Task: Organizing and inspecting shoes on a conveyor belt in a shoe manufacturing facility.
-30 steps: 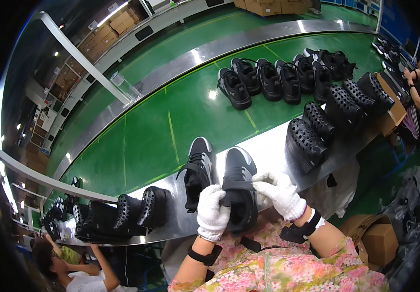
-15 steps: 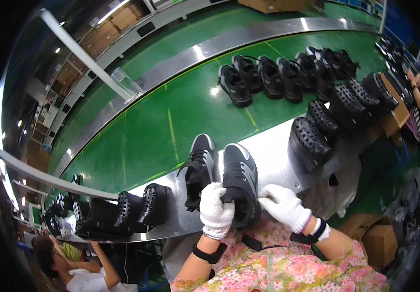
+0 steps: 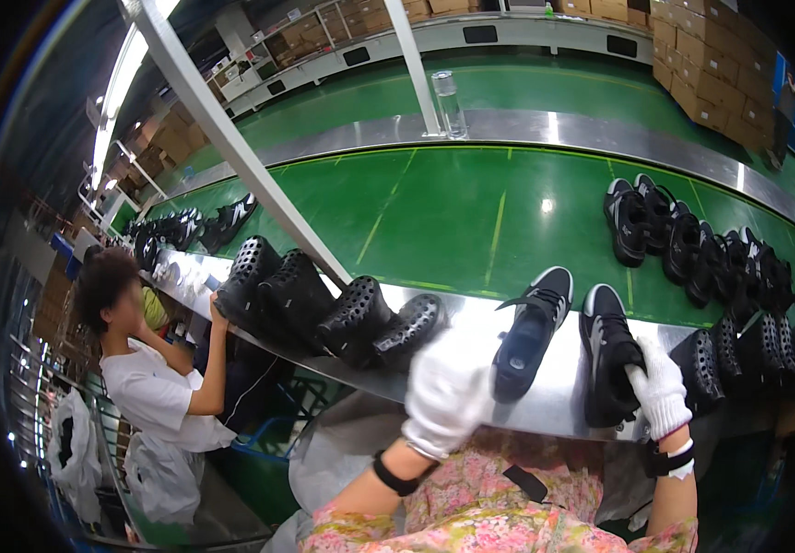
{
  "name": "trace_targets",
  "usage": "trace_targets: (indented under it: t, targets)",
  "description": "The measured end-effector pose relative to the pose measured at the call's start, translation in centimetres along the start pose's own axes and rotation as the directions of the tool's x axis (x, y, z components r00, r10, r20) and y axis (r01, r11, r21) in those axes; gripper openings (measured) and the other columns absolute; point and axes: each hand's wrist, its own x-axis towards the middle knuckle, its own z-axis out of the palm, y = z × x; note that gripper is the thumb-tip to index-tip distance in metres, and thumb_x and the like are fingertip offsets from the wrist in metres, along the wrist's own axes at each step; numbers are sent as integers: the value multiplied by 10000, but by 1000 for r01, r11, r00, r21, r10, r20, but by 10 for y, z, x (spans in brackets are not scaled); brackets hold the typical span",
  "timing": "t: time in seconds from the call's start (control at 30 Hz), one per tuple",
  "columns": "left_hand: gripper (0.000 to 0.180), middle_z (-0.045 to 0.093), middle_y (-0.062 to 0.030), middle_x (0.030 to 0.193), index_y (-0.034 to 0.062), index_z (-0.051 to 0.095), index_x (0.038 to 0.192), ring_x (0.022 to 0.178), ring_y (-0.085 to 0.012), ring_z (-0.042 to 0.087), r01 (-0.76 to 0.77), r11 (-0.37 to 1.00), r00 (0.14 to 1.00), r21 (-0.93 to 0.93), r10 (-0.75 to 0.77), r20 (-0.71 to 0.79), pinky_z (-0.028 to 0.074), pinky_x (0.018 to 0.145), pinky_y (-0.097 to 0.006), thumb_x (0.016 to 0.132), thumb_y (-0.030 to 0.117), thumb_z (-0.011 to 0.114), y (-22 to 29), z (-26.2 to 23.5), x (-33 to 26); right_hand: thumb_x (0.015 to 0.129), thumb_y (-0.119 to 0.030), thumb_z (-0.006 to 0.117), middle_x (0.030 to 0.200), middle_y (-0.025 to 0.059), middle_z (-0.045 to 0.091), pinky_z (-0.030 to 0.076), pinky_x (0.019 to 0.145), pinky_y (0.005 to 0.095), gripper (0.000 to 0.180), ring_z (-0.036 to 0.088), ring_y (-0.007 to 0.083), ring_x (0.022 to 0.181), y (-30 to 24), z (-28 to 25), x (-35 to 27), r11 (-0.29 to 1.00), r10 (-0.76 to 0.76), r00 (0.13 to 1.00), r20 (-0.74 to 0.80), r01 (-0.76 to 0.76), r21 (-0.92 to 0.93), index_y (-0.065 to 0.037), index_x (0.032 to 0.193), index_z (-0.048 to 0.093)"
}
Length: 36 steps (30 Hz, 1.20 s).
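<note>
Two black sneakers with grey trim stand on the metal ledge in front of me, toes pointing away. My right hand (image 3: 661,389), in a white knitted glove, grips the right sneaker (image 3: 607,355) at its heel collar. Left of it stands the other sneaker (image 3: 534,336), its strap loose and the insole visible. My left hand (image 3: 450,392), also gloved, is smeared by motion between that sneaker and a black perforated shoe-shaped form (image 3: 411,329); its fingers cannot be made out.
More perforated forms (image 3: 353,309) line the ledge at left, others (image 3: 700,369) at right. Several black sneakers (image 3: 683,244) sit on the green conveyor belt (image 3: 453,221). A white post (image 3: 241,157) rises at left, near a seated co-worker (image 3: 153,369). A clear bottle (image 3: 449,103) stands beyond the belt.
The view has swung left, bringing the co-worker closer in. My left hand has left the right sneaker and moved left; my right hand has come onto that sneaker's heel.
</note>
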Motion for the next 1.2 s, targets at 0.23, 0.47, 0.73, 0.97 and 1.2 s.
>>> trace_targets:
  t: [0.23, 0.47, 0.73, 0.97, 1.2]
  targets:
    - [736, 514, -152, 1406, 67, 486, 1426, 1236, -368, 519, 270, 862, 759, 430, -465, 456, 478, 972, -512, 757, 204, 762, -111, -24, -42, 698, -45, 780, 1122, 181, 636, 496, 927, 464, 522, 611, 380, 1064, -179, 11, -21, 852, -519, 839, -162, 523, -20, -54, 1193, 616]
    - [799, 560, -181, 1279, 33, 554, 1357, 1047, -374, 558, 491, 778, 712, 391, -617, 335, 509, 894, -467, 700, 363, 867, -80, -16, -38, 785, -35, 687, 946, 159, 653, 496, 840, 458, 270, 619, 370, 920, -161, 94, 15, 855, -518, 845, 129, 518, 41, -83, 1048, 646]
    - [912, 540, -250, 1337, -38, 506, 1386, 1149, -435, 536, 515, 823, 796, 240, -563, 223, 454, 1008, -506, 686, 406, 887, -87, -37, -68, 753, -112, 746, 1016, 123, 632, 502, 840, 447, 250, 626, 344, 975, -210, 66, 9, 750, -654, 755, 54, 656, -83, -78, 986, 662]
    - [781, 497, -279, 1385, -18, 428, 1453, 1212, -460, 515, 671, 738, 702, 75, -664, 259, 435, 1058, -509, 782, 193, 767, -93, -26, -88, 733, -120, 782, 1054, 168, 610, 503, 861, 457, 399, 614, 385, 979, -261, 140, 18, 835, -530, 826, 190, 470, 287, -59, 1094, 623]
    - [646, 518, -286, 1368, -12, 445, 1443, 1229, -463, 518, 705, 708, 698, -49, -679, 227, 430, 1068, -526, 817, 26, 594, -91, -27, -100, 738, -93, 757, 1033, 178, 600, 507, 825, 467, 336, 599, 409, 969, -264, 161, 24, 880, -469, 843, 262, 421, 220, -45, 1031, 600]
